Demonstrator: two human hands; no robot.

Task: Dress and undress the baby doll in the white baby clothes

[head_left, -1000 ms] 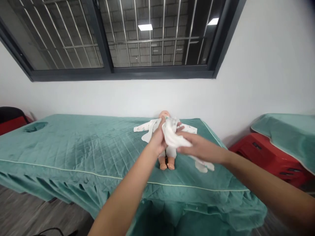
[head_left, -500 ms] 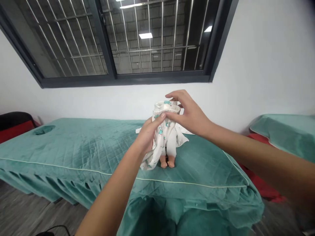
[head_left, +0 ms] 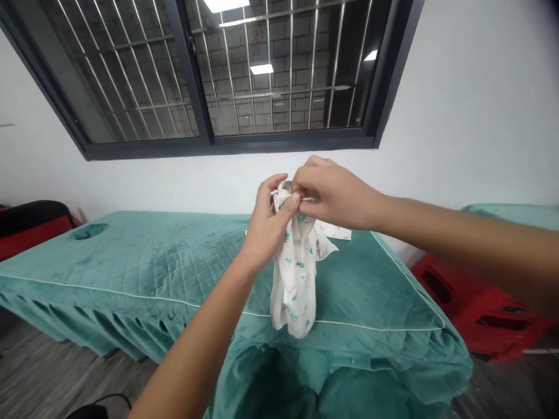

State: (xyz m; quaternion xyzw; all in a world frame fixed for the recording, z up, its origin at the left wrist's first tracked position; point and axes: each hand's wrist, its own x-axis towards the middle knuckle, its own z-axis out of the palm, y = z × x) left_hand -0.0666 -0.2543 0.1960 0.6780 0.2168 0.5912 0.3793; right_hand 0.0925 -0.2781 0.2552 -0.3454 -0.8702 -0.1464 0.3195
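Note:
A pair of white baby pants (head_left: 294, 279) with a small green print hangs over the green bed, its legs reaching down past the bed's edge piping. My left hand (head_left: 268, 227) is closed on the left of the gathered waistband, thumb on the front. My right hand (head_left: 336, 192) pinches the waistband on the right, its fingers curled in at the top. Behind the pants, more white printed cloth (head_left: 326, 247) lies on the bed. No part of the doll shows now; the pants cover the place where its legs were.
A quilted green cover (head_left: 174, 262) drapes the bed, which has a round hole (head_left: 89, 231) at its left. Red plastic stools (head_left: 476, 314) stand at the right. A black and red object (head_left: 35, 227) is at the far left. Behind the bed is a barred window (head_left: 279, 87).
The pants have been drawn in front of the doll and now hang straight, hiding its feet. My right hand has closed on the waistband, and the waistband opening has bunched together.

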